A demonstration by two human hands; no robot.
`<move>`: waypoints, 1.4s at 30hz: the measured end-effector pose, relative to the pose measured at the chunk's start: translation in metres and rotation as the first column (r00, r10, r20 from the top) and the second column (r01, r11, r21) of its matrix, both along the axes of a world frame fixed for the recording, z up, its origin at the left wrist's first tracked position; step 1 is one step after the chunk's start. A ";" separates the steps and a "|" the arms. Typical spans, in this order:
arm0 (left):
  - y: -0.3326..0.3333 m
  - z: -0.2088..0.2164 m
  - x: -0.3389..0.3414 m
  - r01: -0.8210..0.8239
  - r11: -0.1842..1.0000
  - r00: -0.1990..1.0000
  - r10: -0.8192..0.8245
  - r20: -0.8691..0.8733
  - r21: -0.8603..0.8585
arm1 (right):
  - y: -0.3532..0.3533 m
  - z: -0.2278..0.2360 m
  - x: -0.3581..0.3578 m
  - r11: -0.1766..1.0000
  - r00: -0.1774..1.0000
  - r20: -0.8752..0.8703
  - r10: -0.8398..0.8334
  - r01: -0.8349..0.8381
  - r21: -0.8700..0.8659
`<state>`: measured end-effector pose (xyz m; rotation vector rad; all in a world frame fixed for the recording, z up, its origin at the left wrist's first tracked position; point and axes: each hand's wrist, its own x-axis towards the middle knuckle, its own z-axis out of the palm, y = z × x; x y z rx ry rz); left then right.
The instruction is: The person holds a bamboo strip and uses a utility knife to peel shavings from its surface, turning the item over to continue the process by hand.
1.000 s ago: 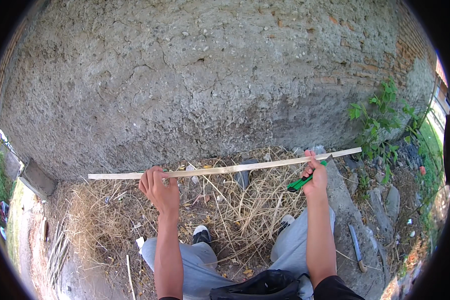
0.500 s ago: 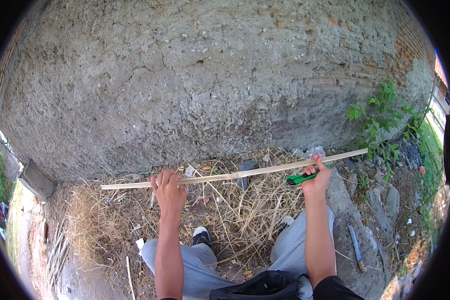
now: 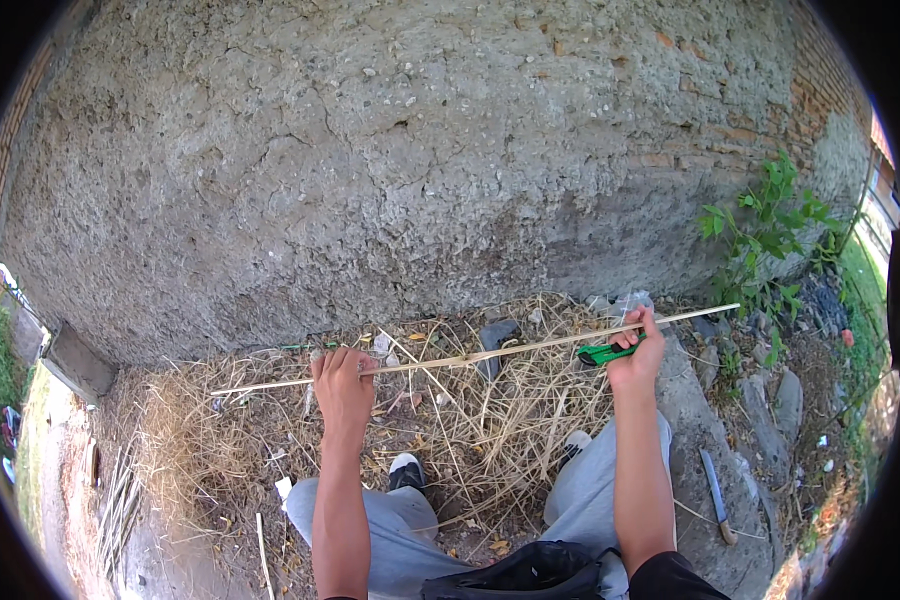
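A long, thin bamboo strip [image 3: 530, 347] with a knot near its middle stretches across in front of me, its right end a little higher than its left. My left hand [image 3: 344, 382] is closed round it toward the left end. Toward the right end, my right hand [image 3: 637, 350] grips the strip between thumb and fingers. The same hand also keeps a green utility knife [image 3: 600, 355] in its palm, the knife's end pointing left. Whether its blade is out, I cannot make out.
A rough grey wall [image 3: 400, 180] rises ahead. Dry straw and shavings [image 3: 510, 420] cover the ground between my feet. A knife with a wooden handle [image 3: 715, 490] lies on a concrete slab at right. Several cut strips [image 3: 117, 510] lie at far left; a leafy plant [image 3: 770, 220] grows at right.
The strip has been turned about its length, so its narrow edge now faces me instead of its broad side. Its left end has dropped slightly; both hands still hold it.
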<state>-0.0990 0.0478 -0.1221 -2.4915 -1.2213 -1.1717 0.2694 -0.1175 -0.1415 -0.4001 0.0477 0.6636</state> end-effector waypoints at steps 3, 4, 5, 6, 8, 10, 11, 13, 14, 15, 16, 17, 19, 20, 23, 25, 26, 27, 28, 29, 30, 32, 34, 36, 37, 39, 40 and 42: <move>-0.006 0.006 0.003 0.036 0.999 0.997 -0.038 -0.060 -0.037 | 0.001 -0.004 0.001 1.000 1.000 0.016 -0.021 0.021 0.019; -0.010 0.008 0.006 0.037 0.999 0.997 -0.039 -0.059 -0.039 | 0.002 -0.005 0.001 0.998 0.997 0.032 -0.063 0.064 -0.024; -0.019 0.015 0.012 0.094 0.995 0.992 -0.096 -0.082 -0.030 | 0.003 -0.006 0.000 0.992 0.993 0.048 -0.105 0.108 -0.066; -0.026 0.018 0.017 0.148 0.989 0.983 -0.150 -0.105 -0.024 | 0.004 -0.006 -0.001 0.992 0.993 0.047 -0.105 0.108 -0.068; -0.035 0.016 0.026 0.217 0.972 0.970 -0.225 -0.095 -0.084 | 0.008 -0.005 -0.002 0.973 0.988 0.049 -0.148 0.154 -0.173; -0.038 0.011 0.029 0.284 0.948 0.952 -0.297 -0.079 -0.143 | 0.008 -0.008 -0.003 0.973 0.987 0.051 -0.153 0.159 -0.168; -0.036 0.007 0.031 0.307 0.936 0.943 -0.324 -0.078 -0.169 | 0.009 -0.009 -0.003 0.973 0.986 0.055 -0.158 0.165 -0.159; -0.032 0.000 0.033 0.327 0.925 0.935 -0.347 -0.074 -0.194 | 0.011 -0.011 -0.004 0.975 0.987 0.062 -0.151 0.159 -0.156; -0.031 -0.001 0.035 0.308 0.937 0.946 -0.320 -0.053 -0.166 | 0.011 -0.011 -0.004 0.976 0.987 0.068 -0.148 0.157 -0.153; -0.030 -0.001 0.038 0.287 0.948 0.955 -0.293 -0.032 -0.138 | 0.011 -0.011 -0.004 0.976 0.987 0.071 -0.146 0.156 -0.154; -0.029 -0.002 0.039 0.284 0.949 0.956 -0.291 -0.029 -0.138 | 0.011 -0.011 -0.004 0.973 0.987 0.070 -0.146 0.156 -0.169; -0.028 -0.001 0.041 0.280 0.951 0.959 -0.284 -0.013 -0.130 | 0.011 -0.011 -0.004 0.970 0.987 0.068 -0.146 0.156 -0.184; -0.026 -0.002 0.041 0.273 0.954 0.962 -0.274 0.006 -0.122 | 0.011 -0.011 -0.005 0.970 0.988 0.080 -0.129 0.142 -0.195; -0.025 -0.004 0.042 0.256 0.957 0.966 -0.260 -0.009 -0.134 | 0.011 -0.011 -0.005 0.969 0.989 0.089 -0.115 0.131 -0.208; -0.024 -0.008 0.042 0.224 0.963 0.973 -0.230 -0.028 -0.151 | 0.011 -0.013 -0.005 0.970 0.992 0.089 -0.092 0.110 -0.217; -0.023 -0.009 0.041 0.207 0.966 0.976 -0.214 -0.033 -0.156 | 0.013 -0.014 -0.005 0.969 0.993 0.071 -0.091 0.105 -0.222; -0.022 -0.008 0.040 0.206 0.971 0.976 -0.212 -0.043 -0.125 | 0.014 -0.015 -0.005 0.969 0.994 0.051 -0.093 0.102 -0.223; -0.021 -0.008 0.039 0.205 0.974 0.976 -0.210 -0.053 -0.094 | 0.014 -0.015 -0.004 0.970 0.995 0.051 -0.090 0.099 -0.223; -0.020 -0.008 0.038 0.201 0.975 0.977 -0.207 -0.052 -0.093 | 0.015 -0.016 -0.005 0.971 0.997 0.041 -0.072 0.080 -0.225; -0.019 -0.008 0.038 0.206 0.977 0.977 -0.209 -0.050 -0.049 | 0.014 -0.017 -0.003 0.972 0.998 0.032 -0.058 0.064 -0.227; -0.018 -0.009 0.039 0.210 0.978 0.976 -0.210 -0.048 -0.005 | 0.013 -0.019 -0.002 0.972 0.998 0.033 -0.058 0.064 -0.227; -0.016 -0.010 0.038 0.227 0.974 0.974 -0.226 -0.023 0.026 | 0.013 -0.022 0.000 0.980 0.999 0.039 -0.018 0.025 -0.200; -0.015 -0.010 0.038 0.242 0.969 0.970 -0.242 -0.002 0.056 | 0.013 -0.022 -0.001 0.981 0.999 0.029 -0.019 0.024 -0.191; -0.015 -0.008 0.038 0.278 0.954 0.958 -0.284 0.043 0.110 | 0.013 -0.022 0.000 0.983 1.000 0.019 -0.019 0.022 -0.182; -0.015 -0.008 0.037 0.277 0.954 0.958 -0.283 0.042 0.110 | 0.013 -0.022 0.001 0.985 1.000 0.010 -0.015 0.017 -0.173; -0.016 -0.008 0.036 0.305 0.949 0.950 -0.309 0.039 0.086 | 0.013 -0.023 0.003 0.986 1.000 0.002 -0.012 0.012 -0.166; -0.016 -0.008 0.036 0.305 0.949 0.950 -0.309 0.039 0.085 | 0.013 -0.023 0.003 0.985 1.000 0.017 -0.014 0.016 -0.170; -0.018 -0.006 0.037 0.326 0.944 0.943 -0.329 0.054 0.055 | 0.013 -0.025 0.005 0.984 0.999 0.031 -0.016 0.021 -0.177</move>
